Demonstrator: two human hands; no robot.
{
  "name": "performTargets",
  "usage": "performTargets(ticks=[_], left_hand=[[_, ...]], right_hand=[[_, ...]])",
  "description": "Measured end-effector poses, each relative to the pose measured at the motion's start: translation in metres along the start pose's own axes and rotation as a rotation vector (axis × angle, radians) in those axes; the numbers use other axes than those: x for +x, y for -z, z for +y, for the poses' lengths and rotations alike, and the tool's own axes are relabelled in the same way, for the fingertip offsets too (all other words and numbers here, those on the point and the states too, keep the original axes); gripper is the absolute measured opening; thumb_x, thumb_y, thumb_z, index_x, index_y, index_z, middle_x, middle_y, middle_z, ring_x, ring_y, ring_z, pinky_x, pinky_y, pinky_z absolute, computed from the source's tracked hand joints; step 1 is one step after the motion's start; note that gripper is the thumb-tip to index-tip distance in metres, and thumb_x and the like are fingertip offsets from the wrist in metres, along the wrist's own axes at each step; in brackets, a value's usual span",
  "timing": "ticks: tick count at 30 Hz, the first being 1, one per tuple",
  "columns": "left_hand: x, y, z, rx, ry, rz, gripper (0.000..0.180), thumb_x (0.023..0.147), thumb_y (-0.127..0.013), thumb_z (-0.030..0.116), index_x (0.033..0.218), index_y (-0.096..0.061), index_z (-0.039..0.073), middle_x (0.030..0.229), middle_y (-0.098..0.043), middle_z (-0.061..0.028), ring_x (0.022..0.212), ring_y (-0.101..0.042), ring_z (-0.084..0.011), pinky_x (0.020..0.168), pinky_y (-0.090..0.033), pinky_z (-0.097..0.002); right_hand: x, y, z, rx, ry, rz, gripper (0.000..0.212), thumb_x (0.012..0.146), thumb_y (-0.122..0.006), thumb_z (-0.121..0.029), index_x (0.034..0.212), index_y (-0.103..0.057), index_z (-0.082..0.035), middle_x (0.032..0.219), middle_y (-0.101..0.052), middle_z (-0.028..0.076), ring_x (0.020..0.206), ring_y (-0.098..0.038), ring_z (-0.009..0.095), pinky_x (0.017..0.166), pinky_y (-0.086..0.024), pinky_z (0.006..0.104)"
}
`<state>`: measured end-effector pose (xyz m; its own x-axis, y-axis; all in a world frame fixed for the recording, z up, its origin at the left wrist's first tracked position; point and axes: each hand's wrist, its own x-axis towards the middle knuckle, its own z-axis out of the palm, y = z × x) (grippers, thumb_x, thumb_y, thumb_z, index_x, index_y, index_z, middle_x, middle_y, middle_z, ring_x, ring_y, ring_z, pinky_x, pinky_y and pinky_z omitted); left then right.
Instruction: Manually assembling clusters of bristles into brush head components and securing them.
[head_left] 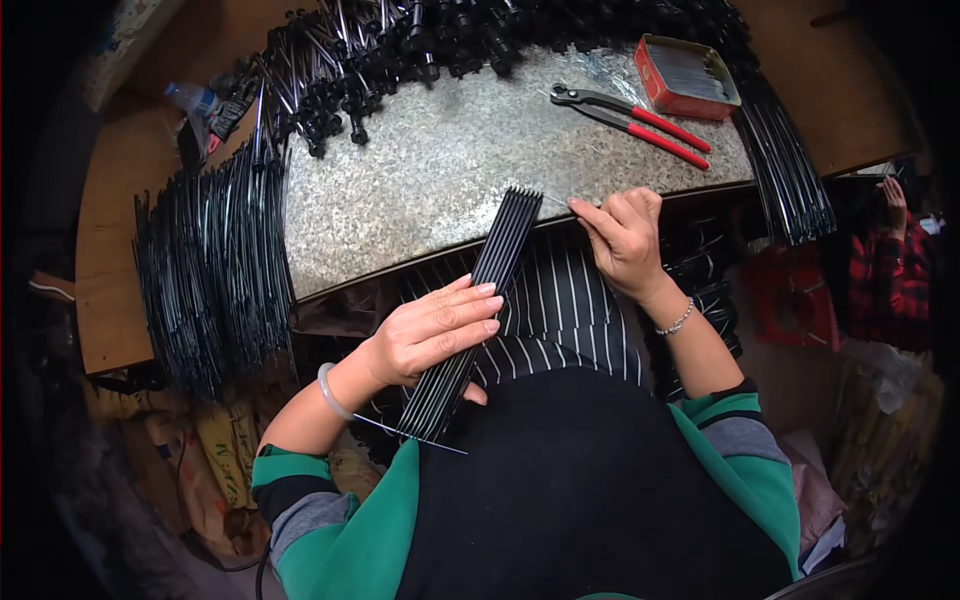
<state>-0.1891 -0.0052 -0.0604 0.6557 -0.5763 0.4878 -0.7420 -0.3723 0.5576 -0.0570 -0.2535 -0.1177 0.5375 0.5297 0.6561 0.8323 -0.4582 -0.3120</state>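
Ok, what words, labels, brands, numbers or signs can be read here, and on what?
No text reads clearly enough to quote.
Red tin: pale mark, too small.
Bottle: blue label, too blurred.
Yellow sack: dark letters, too blurred for a sure word.
Rods and pliers: none made out.

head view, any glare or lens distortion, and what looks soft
Head view: pale sheen on the speckled tabletop, glints on the hanging black strips; head view: fisheye distortion, with the wooden table curving near the dark rim; head view: the left hand looks fairly crisp, the yellow bag-like thing at lower left dim and soft.
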Motion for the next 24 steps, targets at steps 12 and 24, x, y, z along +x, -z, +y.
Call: performTargets(ticks=[12, 24], left_hand=[[-0.003, 0.007, -0.002, -0.059, 0.030, -0.042, 0.064, 0.060, -0.073, 0.045, 0.106, -0.061, 0.002, 0.116, -0.053, -0.0260, 0.110, -0.052, -0.0408, 0.095, -0.041, -0.0488], [-0.003, 0.003, -0.005, -0.044, -0.061, -0.052, 0.061, 0.063, -0.069, 0.048, 0.103, -0.062, 0.003, 0.115, -0.056, -0.0214, 0.108, -0.055, -0.0366, 0.092, -0.044, -0.0450]], right_hand=[[0.001, 0.000, 0.004, 0.014, 0.029, -0.023, 0.028, 0.069, -0.066, -0.007, 0.095, -0.067, -0.017, 0.064, -0.041, -0.002, 0.065, -0.044, 0.016, 0.075, -0.030, 0.0322], [0.002, -0.009, -0.006, 0.014, 0.034, -0.002, 0.022, 0.072, -0.067, -0.010, 0.094, -0.066, -0.015, 0.069, -0.046, -0.003, 0.069, -0.045, 0.016, 0.077, -0.032, 0.0331]])
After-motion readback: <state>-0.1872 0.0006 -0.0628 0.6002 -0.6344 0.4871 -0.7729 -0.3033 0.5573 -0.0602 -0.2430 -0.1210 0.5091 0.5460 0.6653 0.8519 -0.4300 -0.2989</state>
